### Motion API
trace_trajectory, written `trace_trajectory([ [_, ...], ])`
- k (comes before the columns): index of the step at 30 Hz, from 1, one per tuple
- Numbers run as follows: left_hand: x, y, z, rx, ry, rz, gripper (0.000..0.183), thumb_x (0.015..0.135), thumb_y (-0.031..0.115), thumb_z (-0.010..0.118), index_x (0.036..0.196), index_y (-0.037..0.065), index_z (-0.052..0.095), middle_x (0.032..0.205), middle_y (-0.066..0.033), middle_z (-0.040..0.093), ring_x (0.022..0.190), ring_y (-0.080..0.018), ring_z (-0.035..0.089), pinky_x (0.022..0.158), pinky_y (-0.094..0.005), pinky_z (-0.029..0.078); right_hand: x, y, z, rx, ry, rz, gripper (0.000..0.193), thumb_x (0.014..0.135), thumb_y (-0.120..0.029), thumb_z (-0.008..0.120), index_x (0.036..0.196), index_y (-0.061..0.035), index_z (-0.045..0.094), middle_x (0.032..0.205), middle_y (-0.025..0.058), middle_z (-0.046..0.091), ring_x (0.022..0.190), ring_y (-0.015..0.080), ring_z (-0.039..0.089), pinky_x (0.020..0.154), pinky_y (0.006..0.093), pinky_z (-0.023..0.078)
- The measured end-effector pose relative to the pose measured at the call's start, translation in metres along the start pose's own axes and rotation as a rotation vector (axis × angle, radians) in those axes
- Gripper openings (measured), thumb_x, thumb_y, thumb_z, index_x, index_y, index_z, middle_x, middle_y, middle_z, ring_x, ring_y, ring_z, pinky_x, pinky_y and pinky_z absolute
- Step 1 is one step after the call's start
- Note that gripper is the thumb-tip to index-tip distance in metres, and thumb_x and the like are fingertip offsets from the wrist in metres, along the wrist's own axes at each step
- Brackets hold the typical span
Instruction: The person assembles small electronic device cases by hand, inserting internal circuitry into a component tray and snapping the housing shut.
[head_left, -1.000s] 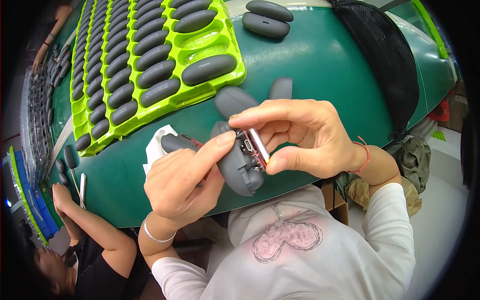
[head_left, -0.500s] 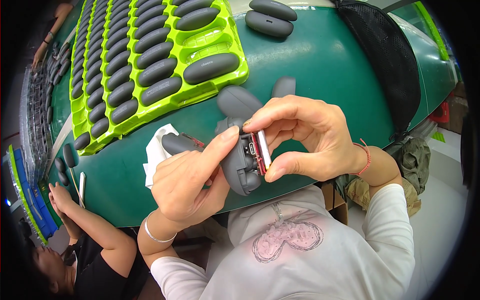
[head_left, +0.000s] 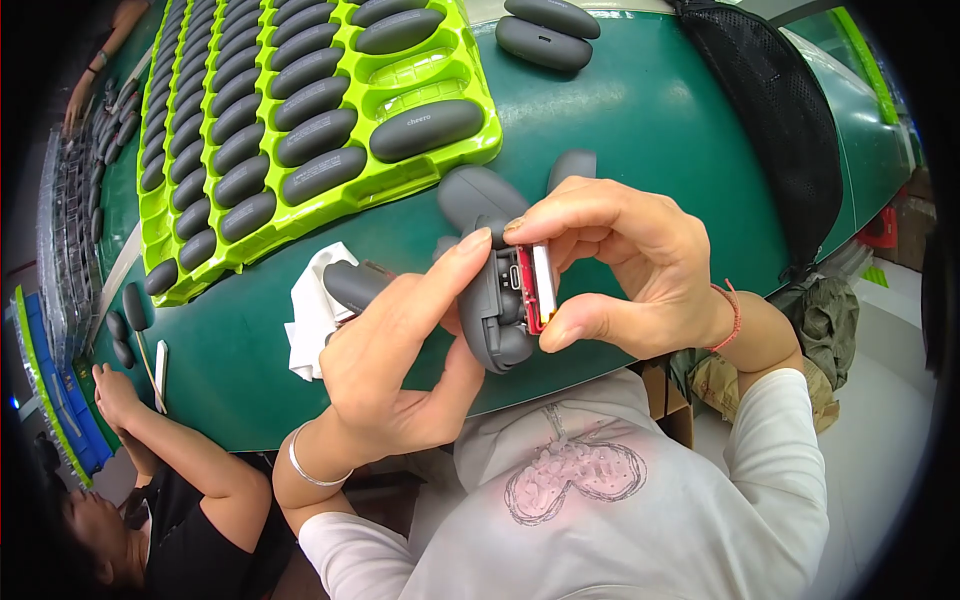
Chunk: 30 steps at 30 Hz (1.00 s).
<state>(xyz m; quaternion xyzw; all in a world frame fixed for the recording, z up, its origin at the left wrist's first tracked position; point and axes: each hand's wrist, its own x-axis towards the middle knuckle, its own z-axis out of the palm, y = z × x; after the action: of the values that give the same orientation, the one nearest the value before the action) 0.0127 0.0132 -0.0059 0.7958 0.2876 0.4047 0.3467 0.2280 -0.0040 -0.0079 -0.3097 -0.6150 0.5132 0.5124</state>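
My left hand (head_left: 400,345) grips a dark grey oval casing (head_left: 482,315), thumb and fingers pressed on its left side. Along the casing's open right side stands a red circuit board (head_left: 530,290) with a small metal port facing the shell. A white block (head_left: 544,280) lies flat against the board. My right hand (head_left: 640,265) pinches the board and block, index finger at the top end and thumb at the bottom. Board and casing are close together; whether they touch all along is hard to see. Beyond my hands rest a grey oval shell (head_left: 482,200) and another grey piece (head_left: 573,167).
A lime-green tray (head_left: 485,128) holds rows of grey oval cases. Left of my hands, a grey part (head_left: 352,287) lies on white tissue (head_left: 312,345). Two grey cases (head_left: 543,42) and a black mesh bag (head_left: 770,120) are farther off. At left, a co-worker's hands (head_left: 117,395) touch the table.
Both hands have shifted slightly right and up with the casing and board. The casing has turned a little, showing more of the port. Both grips stay the same.
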Motion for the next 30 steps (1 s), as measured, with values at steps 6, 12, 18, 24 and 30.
trace_trajectory([
  [6, -0.002, 0.0, -0.001, -0.053, -0.008, -0.004, 0.061, 0.062, -0.016, 0.063, 0.122, -0.009, 0.059, 0.1, -0.0192, 0.069, 0.063, -0.0185, 0.063, 0.063, -0.0259, 0.051, 0.0, 0.001, 0.0, 0.022, 0.002, 0.03, 0.042, 0.079, -0.007, 0.08, 0.115, 0.003, 0.06, 0.097, 0.0109, 0.067, 0.077, 0.0133, 0.069, 0.07, 0.0265, 0.056],
  [12, -0.005, -0.001, -0.011, -0.261, -0.141, -0.142, 0.051, 0.076, -0.008, 0.058, 0.127, -0.012, 0.054, 0.106, -0.0223, 0.067, 0.082, -0.0251, 0.07, 0.077, -0.0297, 0.055, -0.002, -0.004, -0.004, -0.139, -0.016, -0.037, 0.052, 0.071, -0.016, 0.086, 0.111, 0.0052, 0.062, 0.095, 0.0124, 0.067, 0.073, 0.0146, 0.066, 0.065, 0.0254, 0.053],
  [18, -0.009, -0.005, -0.01, -0.552, -0.154, -0.232, 0.044, 0.09, 0.004, 0.058, 0.129, -0.014, 0.047, 0.114, -0.0257, 0.064, 0.094, -0.0258, 0.069, 0.086, -0.0353, 0.055, -0.001, -0.003, -0.002, -0.345, -0.045, -0.164, 0.065, 0.06, -0.026, 0.091, 0.11, 0.0054, 0.065, 0.094, 0.013, 0.07, 0.073, 0.02, 0.065, 0.067, 0.0295, 0.05],
  [24, -0.005, -0.004, -0.01, -0.423, -0.054, -0.166, 0.045, 0.083, -0.002, 0.065, 0.124, -0.013, 0.051, 0.115, -0.0248, 0.063, 0.092, -0.0252, 0.069, 0.081, -0.0324, 0.056, 0.002, 0.002, 0.001, -0.351, -0.034, -0.24, 0.06, 0.064, -0.024, 0.088, 0.11, 0.0065, 0.064, 0.097, 0.015, 0.069, 0.084, 0.0238, 0.067, 0.069, 0.0317, 0.052],
  [30, -0.002, -0.004, -0.013, -0.324, -0.048, -0.085, 0.045, 0.079, -0.004, 0.068, 0.121, -0.013, 0.053, 0.109, -0.0244, 0.064, 0.084, -0.0211, 0.066, 0.073, -0.0288, 0.055, 0.001, 0.006, 0.007, -0.213, 0.031, -0.201, 0.044, 0.075, -0.014, 0.082, 0.112, 0.0037, 0.063, 0.097, 0.0136, 0.065, 0.077, 0.0187, 0.066, 0.065, 0.0272, 0.058],
])
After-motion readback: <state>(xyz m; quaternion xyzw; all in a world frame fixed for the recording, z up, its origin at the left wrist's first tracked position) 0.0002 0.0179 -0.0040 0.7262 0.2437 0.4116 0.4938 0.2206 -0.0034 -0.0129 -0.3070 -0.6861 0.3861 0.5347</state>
